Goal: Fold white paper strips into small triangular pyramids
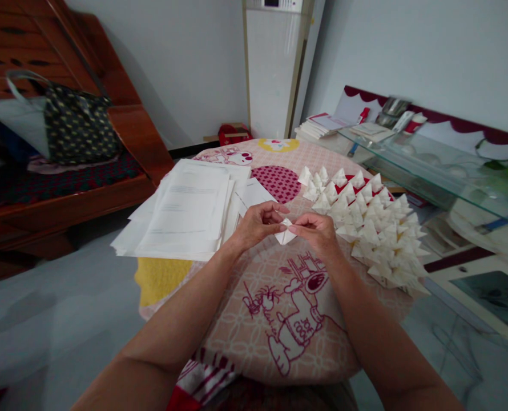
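Note:
My left hand (257, 224) and my right hand (318, 231) meet over a round surface draped in a pink cartoon-print cloth (279, 319). Both pinch a small folded white paper piece (285, 234) between thumbs and fingertips. Just right of my right hand lies a pile of several folded white paper triangles (367, 222), resting on something red. Left of my left hand sits a stack of white paper sheets (185, 214).
A glass shelf (442, 165) with books, cans and clutter runs along the right. A wooden bench (65, 188) with a dark patterned bag (76, 128) stands at the left. A tall white appliance (273, 68) is against the far wall.

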The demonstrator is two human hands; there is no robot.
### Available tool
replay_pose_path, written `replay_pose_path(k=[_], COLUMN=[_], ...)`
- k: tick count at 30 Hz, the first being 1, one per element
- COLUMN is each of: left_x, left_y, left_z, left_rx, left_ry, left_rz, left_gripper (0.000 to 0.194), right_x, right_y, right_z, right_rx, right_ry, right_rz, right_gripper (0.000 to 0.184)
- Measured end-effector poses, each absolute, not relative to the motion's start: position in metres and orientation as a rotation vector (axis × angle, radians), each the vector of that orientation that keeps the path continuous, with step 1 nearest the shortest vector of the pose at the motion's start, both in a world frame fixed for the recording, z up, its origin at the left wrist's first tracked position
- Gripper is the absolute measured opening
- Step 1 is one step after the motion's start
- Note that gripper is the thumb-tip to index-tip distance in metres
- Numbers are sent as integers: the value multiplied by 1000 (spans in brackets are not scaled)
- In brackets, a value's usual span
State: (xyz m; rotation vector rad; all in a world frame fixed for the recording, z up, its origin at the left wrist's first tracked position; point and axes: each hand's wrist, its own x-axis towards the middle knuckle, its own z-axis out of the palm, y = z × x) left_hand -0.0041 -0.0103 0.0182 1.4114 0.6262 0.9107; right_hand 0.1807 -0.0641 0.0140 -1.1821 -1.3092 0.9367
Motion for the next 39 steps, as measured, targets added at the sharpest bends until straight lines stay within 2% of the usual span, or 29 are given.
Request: replay_pose_path(k=[2, 25, 29, 32, 35, 39], left_x=[-4, 0, -2, -4, -4, -3], left_y=[-10, -13, -12, -10, -9, -10], left_z=[18, 18, 19, 20, 20, 20], left_rx=[1390, 1551, 1466, 1347, 1272, 1227], left_ry=[605, 698, 690, 683, 706, 729], left_rz=[901, 934, 958, 970, 973, 892], left_gripper=[42, 30, 34, 39, 37, 30], right_x=[180, 175, 175, 177, 178, 178], right_y=[-64, -63, -62, -61, -62, -63], right_z=[15, 15, 11, 10, 12, 14], right_rx=[-1182, -1194, -1227, -1233, -1215, -1186], right_ry=[-1319, -1470, -1306, -1195, -1198, -1140], right_rz=[926, 725, 900, 1146, 1347, 1421], right_gripper=[18, 19, 18, 27, 35, 34])
